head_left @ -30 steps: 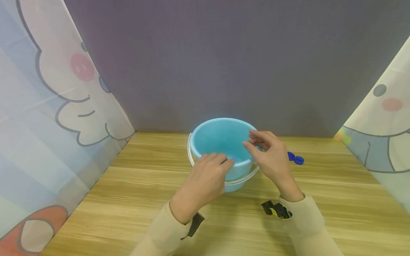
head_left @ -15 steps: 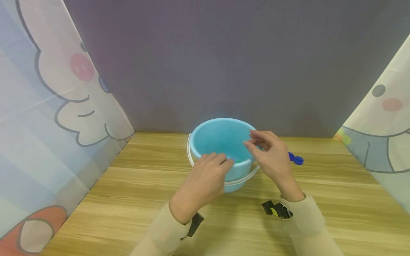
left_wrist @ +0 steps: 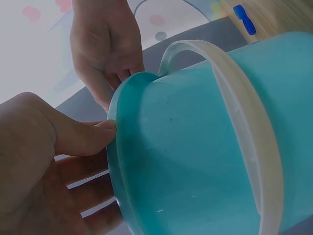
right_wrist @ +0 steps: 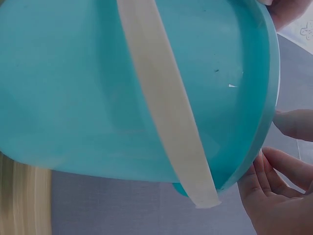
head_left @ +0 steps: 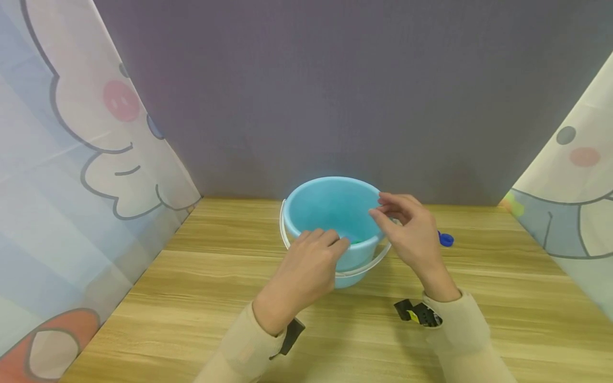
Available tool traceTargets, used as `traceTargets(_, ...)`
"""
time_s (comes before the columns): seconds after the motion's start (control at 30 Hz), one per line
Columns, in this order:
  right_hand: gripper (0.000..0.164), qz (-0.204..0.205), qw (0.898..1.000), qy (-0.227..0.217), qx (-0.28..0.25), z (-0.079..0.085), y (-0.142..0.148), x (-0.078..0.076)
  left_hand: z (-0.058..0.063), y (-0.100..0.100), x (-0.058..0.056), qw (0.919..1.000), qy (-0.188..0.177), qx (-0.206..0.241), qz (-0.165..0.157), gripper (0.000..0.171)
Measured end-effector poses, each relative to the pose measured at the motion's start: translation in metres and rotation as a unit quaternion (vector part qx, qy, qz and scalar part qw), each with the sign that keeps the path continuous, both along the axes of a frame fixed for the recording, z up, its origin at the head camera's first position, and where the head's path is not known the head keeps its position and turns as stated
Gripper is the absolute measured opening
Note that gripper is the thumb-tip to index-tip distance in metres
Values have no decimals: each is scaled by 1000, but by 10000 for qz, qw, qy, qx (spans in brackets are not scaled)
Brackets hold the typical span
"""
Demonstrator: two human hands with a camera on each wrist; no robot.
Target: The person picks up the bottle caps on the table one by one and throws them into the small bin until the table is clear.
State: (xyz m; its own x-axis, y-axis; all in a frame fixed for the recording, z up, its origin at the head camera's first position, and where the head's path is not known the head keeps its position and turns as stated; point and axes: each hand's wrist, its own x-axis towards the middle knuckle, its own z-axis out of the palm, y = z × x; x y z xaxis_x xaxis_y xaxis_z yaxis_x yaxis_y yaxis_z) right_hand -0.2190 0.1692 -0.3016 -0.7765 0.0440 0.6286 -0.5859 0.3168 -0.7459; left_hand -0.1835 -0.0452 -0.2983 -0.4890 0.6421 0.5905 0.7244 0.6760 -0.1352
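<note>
A light blue bucket (head_left: 354,260) stands upright on the wooden table. My left hand (head_left: 308,266) holds its near rim; in the left wrist view the thumb (left_wrist: 88,139) presses the outside while the fingers reach over into the bucket. Beside the right rim hovers my right hand (head_left: 414,231), thumb and fingers bent with a gap between them and nothing held. The right wrist view shows its thumb (right_wrist: 296,125) close to the rim. Hanging down the bucket's front is the white handle (left_wrist: 244,112). A bit of green (head_left: 356,242) shows inside, mostly hidden by the near wall.
To the right of the bucket lies a small blue plastic piece (head_left: 446,240), partly behind my right hand. A dark grey panel (head_left: 306,96) rises behind the table (head_left: 215,298). Cartoon-printed curtains flank it at the left (head_left: 96,175) and right (head_left: 574,175).
The right hand has shifted slightly right, covering more of the blue piece. A bit of green has come into sight inside the bucket. The left hand keeps its hold.
</note>
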Motion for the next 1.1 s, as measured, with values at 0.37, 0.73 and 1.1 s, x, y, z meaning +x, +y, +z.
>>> traceTargets(0.37, 33, -111, 9999, 83, -50, 9, 12, 1, 0, 0, 1, 10000, -46, 28, -17, 35)
traceTargets(0.73, 34, -438, 9989, 107, 153, 14, 33, -1, 0, 0, 1, 9999, -66, 70, -51, 36)
traceTargets(1.1, 36, -782, 9944, 13, 716, 9, 56, -4, 0, 0, 1, 9999, -85, 66, -33, 36)
